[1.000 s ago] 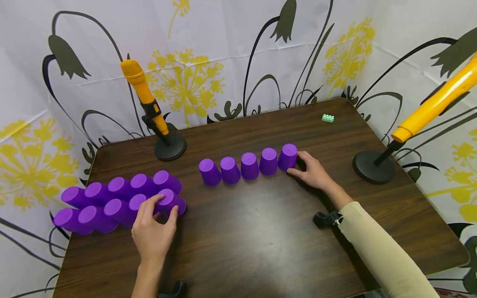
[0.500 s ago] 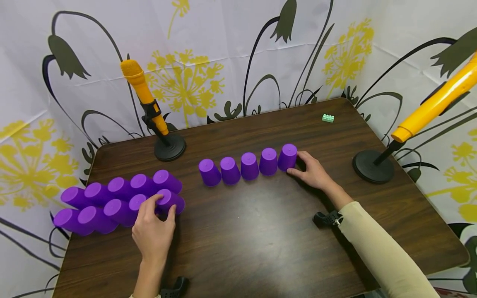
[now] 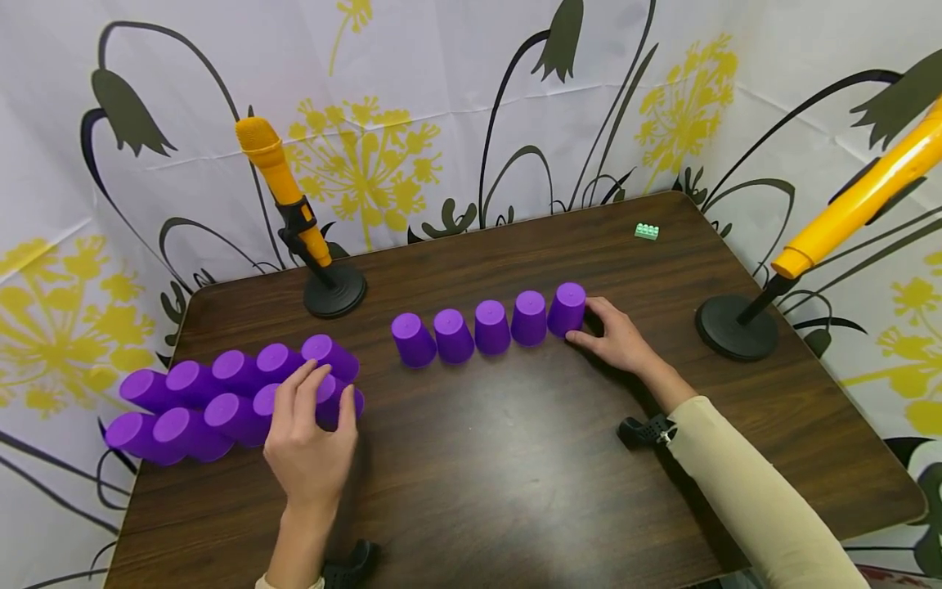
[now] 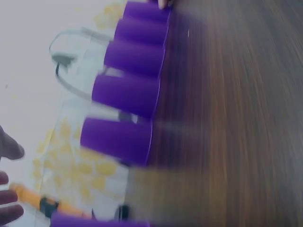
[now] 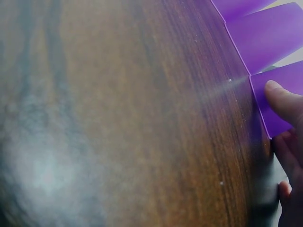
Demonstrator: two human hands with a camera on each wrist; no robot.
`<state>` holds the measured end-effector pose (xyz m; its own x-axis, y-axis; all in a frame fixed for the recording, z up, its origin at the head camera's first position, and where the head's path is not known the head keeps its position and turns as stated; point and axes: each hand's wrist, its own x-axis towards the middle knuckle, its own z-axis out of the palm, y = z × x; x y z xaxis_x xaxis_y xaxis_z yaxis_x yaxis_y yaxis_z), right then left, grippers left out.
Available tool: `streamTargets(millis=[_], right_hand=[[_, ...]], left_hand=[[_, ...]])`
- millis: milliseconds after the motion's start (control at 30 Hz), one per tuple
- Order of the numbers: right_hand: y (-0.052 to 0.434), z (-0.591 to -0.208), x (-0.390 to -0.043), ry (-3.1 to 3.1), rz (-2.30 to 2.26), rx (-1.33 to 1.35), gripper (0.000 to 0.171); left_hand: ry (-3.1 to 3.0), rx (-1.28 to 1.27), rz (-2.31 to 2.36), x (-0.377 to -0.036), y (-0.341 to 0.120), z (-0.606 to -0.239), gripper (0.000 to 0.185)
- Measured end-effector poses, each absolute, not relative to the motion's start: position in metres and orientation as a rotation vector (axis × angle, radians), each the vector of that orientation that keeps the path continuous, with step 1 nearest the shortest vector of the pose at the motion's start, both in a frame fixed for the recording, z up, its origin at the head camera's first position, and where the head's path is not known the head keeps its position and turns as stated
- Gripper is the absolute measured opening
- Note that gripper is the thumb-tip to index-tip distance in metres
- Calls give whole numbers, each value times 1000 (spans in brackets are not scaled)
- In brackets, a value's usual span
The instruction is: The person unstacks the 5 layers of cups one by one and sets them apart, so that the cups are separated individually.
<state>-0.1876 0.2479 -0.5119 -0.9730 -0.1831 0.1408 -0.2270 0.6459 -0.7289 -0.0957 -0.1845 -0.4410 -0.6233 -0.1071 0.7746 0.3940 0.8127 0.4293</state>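
Observation:
Purple cups stand upside down in the head view, in a single row on the right and two rows on the left. At the right end of the single row, my right hand (image 3: 616, 337) holds a cup (image 3: 567, 309) between thumb and fingers; the right wrist view shows the thumb (image 5: 280, 97) against its side. My left hand (image 3: 307, 438), fingers spread, hovers over the rightmost cup of the left block's front row (image 3: 329, 404), partly hiding it. Nothing shows between its fingers in the blurred left wrist view, where the single row's nearest cup (image 4: 118, 139) stands apart.
On the brown table (image 3: 500, 458) a yellow microphone (image 3: 283, 184) on a black stand is at the back left. Another yellow stand-mounted piece (image 3: 857, 196) rises at the right. A small green toy brick (image 3: 647, 231) lies near the back right corner.
My left hand has lifted off the front-row end cup, its fingers spreading apart. That cup stays by its row. My right hand and the single row have not moved.

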Motion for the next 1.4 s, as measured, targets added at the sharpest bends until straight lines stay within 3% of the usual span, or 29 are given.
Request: streamTargets(millis=[133, 333, 433, 767, 1000, 1133, 1400], right_hand=[[248, -511, -187, -2802, 1246, 352, 60], [248, -510, -186, -2808, 1240, 339, 60], [247, -510, -186, -2807, 1245, 345, 59], [248, -511, -187, -2800, 1246, 347, 60], [248, -511, -187, -2807, 1251, 353, 60], [248, -512, -187, -2802, 1255, 354, 59], [247, -510, -187, -2801, 1261, 345, 59]], left_hand=[[-2152, -374, -849, -106, -160, -440, 37], [-2476, -356, -940, -132, -130, -454, 74], [-2562, -319, -952, -146, -120, -462, 80], [-2492, -196, -1009, -168, -110, -474, 44], [-2451, -167, -1026, -165, -113, -476, 38], [-2399, -207, -1036, -150, -119, -468, 37], [-2284, -205, -1097, -88, -161, -436, 38]])
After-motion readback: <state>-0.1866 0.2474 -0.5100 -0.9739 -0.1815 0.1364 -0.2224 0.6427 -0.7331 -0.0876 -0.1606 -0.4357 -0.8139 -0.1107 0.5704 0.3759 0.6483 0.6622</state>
